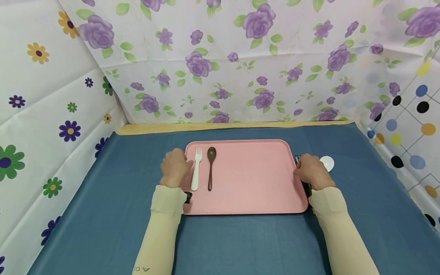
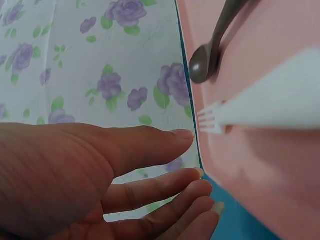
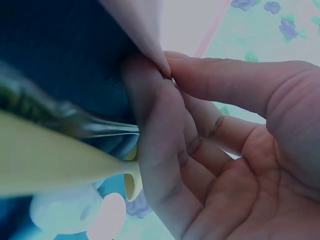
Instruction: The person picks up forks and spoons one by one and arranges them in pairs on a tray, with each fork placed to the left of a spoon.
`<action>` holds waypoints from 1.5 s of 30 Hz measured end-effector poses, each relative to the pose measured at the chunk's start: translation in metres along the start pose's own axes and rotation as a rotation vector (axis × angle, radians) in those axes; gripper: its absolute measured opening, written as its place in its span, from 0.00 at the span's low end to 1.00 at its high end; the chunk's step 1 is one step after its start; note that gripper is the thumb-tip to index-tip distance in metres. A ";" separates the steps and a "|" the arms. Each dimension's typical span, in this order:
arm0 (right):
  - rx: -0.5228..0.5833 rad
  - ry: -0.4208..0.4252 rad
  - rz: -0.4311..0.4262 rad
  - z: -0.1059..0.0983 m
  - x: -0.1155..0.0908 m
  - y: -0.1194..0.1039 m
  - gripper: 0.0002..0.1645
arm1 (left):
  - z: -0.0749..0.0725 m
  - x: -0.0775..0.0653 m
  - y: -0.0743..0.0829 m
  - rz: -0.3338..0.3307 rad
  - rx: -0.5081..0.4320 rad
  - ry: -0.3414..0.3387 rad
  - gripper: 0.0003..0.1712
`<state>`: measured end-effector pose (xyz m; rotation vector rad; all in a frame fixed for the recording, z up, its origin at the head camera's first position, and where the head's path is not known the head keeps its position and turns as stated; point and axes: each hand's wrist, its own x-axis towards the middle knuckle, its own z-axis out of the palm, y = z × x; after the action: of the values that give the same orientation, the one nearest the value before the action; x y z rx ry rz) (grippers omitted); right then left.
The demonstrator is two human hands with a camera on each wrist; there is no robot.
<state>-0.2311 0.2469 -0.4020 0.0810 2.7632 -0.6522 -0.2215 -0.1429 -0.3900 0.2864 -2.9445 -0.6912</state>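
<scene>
Centrally in the head frame, a pink tray [image 1: 254, 175] is seen over a blue cloth [image 1: 240, 244], shaped as a rectangle with rounded corners and a slim raised rim. Its right edge is pinched between thumb and forefinger of the right hand [image 1: 313, 170]; by its left edge, the left hand [image 1: 174, 166] is held with thumb and fingers parted, nothing gripped. Toward the tray's left, a white fork [image 1: 196, 172] and a dark brown spoon [image 1: 211, 154] are carried side by side
</scene>
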 end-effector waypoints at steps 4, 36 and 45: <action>-0.017 0.008 -0.002 0.000 0.000 0.000 0.08 | -0.004 0.001 -0.007 -0.023 -0.008 -0.011 0.21; 0.062 -0.011 -0.066 -0.017 -0.009 0.020 0.15 | -0.005 0.001 -0.019 -0.153 -0.008 -0.256 0.05; 0.047 -0.038 0.004 -0.021 -0.012 0.024 0.11 | -0.005 0.001 -0.019 -0.183 -0.017 -0.276 0.10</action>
<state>-0.2223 0.2774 -0.3908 0.0836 2.7105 -0.7108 -0.2193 -0.1617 -0.3939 0.5021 -3.1985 -0.8409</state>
